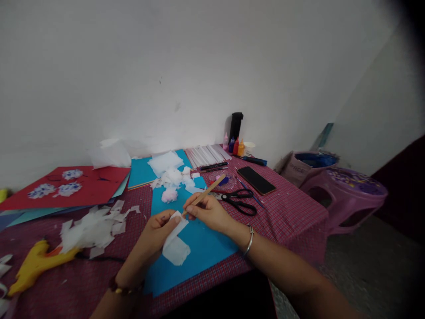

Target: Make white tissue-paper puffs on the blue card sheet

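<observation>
From my remote seat I am seeing a yellow glue gun [35, 265] lying left of the left hand [157, 230], which is pinching white paper [177, 250]. Just right of it, the right hand [208, 213] is clasping a wooden stick [210, 190] at the paper's edge, and scissors [236, 201] are lying off to its right.

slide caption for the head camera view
Left hand holds white paper, right hand a tan stick, above a blue sheet.

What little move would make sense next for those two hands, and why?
Probably wrapping the white paper around the lower end of the wooden stick: the left hand pinches the paper, and the right hand holds the stick with that end right by it.
</observation>
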The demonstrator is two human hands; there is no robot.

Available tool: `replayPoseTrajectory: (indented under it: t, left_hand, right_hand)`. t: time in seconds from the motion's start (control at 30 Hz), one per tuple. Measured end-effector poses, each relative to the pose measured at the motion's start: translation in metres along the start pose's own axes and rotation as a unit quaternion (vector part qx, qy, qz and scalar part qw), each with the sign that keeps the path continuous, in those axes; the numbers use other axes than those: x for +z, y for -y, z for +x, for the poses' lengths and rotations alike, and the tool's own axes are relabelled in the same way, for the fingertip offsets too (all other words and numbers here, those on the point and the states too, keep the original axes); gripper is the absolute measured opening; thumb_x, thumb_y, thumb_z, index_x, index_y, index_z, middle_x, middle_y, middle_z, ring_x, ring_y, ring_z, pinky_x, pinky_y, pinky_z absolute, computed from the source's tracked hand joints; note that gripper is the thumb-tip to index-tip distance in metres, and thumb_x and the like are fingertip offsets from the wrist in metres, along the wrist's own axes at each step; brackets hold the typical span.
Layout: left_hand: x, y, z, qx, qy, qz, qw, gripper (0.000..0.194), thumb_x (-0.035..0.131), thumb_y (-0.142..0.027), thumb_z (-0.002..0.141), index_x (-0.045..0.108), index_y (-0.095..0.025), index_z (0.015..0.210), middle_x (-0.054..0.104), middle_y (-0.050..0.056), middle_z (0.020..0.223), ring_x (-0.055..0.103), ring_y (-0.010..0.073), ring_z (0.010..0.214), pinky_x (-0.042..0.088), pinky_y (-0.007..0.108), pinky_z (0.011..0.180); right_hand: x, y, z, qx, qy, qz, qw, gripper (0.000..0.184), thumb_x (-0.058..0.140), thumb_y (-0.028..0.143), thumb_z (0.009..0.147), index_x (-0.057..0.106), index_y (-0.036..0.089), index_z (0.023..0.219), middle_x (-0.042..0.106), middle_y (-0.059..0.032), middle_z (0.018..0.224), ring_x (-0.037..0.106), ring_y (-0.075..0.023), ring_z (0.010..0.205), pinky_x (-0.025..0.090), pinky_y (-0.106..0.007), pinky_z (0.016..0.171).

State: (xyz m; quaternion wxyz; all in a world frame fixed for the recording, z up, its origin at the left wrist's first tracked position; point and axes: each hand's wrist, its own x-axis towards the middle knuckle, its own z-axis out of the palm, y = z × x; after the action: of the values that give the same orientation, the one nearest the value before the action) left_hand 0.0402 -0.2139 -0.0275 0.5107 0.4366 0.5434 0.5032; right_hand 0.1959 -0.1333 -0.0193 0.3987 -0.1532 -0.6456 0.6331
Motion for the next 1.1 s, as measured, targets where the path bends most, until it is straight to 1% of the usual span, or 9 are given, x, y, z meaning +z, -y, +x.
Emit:
replayPoseTrajectory:
  t: [0.13,0.23,0.43,0.6,0.83,0.97,1.03,1.1]
  left_hand:
    - [0.0021,-0.0022,-0.0011,-0.012,0.005,0.007,1.0,0.026,0.066,-0.04,0.07,0.06,-0.015,0.071,0.048,-0.007,0.05,0.038,0.0058,0.04,0.03,0.017,0.038]
    - [0.0036,-0.0046,-0.0023,-0.01,0.006,0.007,1.0,0.025,0.067,-0.04,0.07,0.06,-0.015,0.07,0.047,-0.007,0.049,0.037,0.0055,0.04,0.03,0.016,0.038]
    - [0.0061,-0.0092,-0.0028,-0.017,0.007,-0.033,0.999,0.029,0.066,-0.041,0.071,0.055,-0.016,0.062,0.045,-0.008,0.046,0.034,0.0045,0.038,0.028,0.016,0.036]
    - [0.0059,-0.0088,-0.0035,-0.023,0.012,-0.055,0.998,0.029,0.067,-0.041,0.07,0.055,-0.016,0.062,0.047,-0.008,0.045,0.035,0.0043,0.037,0.029,0.015,0.037]
    - [0.0056,-0.0078,-0.0027,-0.018,0.008,-0.038,0.999,0.029,0.066,-0.042,0.07,0.055,-0.016,0.063,0.047,-0.008,0.046,0.035,0.0046,0.038,0.028,0.016,0.037]
    - [0.0051,-0.0079,-0.0037,-0.018,0.006,-0.026,0.999,0.028,0.066,-0.041,0.071,0.056,-0.016,0.065,0.046,-0.007,0.047,0.035,0.005,0.038,0.027,0.016,0.037]
    - [0.0046,-0.0078,-0.0041,-0.018,0.008,-0.025,0.999,0.028,0.065,-0.041,0.072,0.055,-0.016,0.065,0.045,-0.008,0.047,0.034,0.0049,0.038,0.027,0.016,0.037]
    - [0.004,-0.0071,-0.004,-0.017,0.009,-0.026,0.999,0.028,0.065,-0.041,0.073,0.055,-0.016,0.065,0.045,-0.008,0.048,0.034,0.0048,0.038,0.027,0.016,0.037]
  right_hand:
    - [0.0006,0.0005,0.0002,0.008,-0.011,0.008,1.0,0.023,0.066,0.037,0.073,0.061,0.015,0.077,0.056,0.002,0.064,0.051,-0.0075,0.054,0.041,-0.02,0.052]
    - [0.0001,0.0005,0.0001,0.016,-0.012,0.018,1.0,0.024,0.066,0.038,0.072,0.061,0.015,0.077,0.057,0.002,0.064,0.052,-0.0075,0.054,0.042,-0.02,0.052]
    - [-0.0007,0.0017,-0.0002,0.01,-0.023,0.019,1.0,0.027,0.067,0.04,0.071,0.06,0.016,0.078,0.058,0.002,0.062,0.052,-0.0077,0.053,0.043,-0.02,0.052]
    - [-0.0001,0.0029,-0.0013,-0.004,-0.012,0.011,1.0,0.025,0.065,0.04,0.073,0.06,0.015,0.077,0.06,0.0004,0.066,0.053,-0.0083,0.054,0.043,-0.021,0.052]
    - [0.0004,0.003,-0.0003,-0.005,-0.015,-0.009,1.0,0.027,0.064,0.042,0.073,0.061,0.015,0.074,0.059,0.0001,0.066,0.052,-0.0085,0.054,0.042,-0.021,0.052]
    - [0.0002,0.0026,-0.0002,0.002,-0.011,-0.011,1.0,0.027,0.065,0.042,0.073,0.062,0.015,0.076,0.056,0.0018,0.062,0.051,-0.0082,0.053,0.041,-0.021,0.052]
    - [0.0,0.003,-0.0004,-0.002,-0.002,-0.016,1.0,0.025,0.064,0.04,0.074,0.063,0.015,0.077,0.057,0.0012,0.064,0.053,-0.009,0.057,0.042,-0.021,0.055]
    - [-0.0002,0.0037,-0.001,-0.012,0.008,-0.023,1.0,0.023,0.063,0.038,0.077,0.064,0.015,0.079,0.061,-0.0011,0.072,0.057,-0.0113,0.065,0.045,-0.024,0.061]
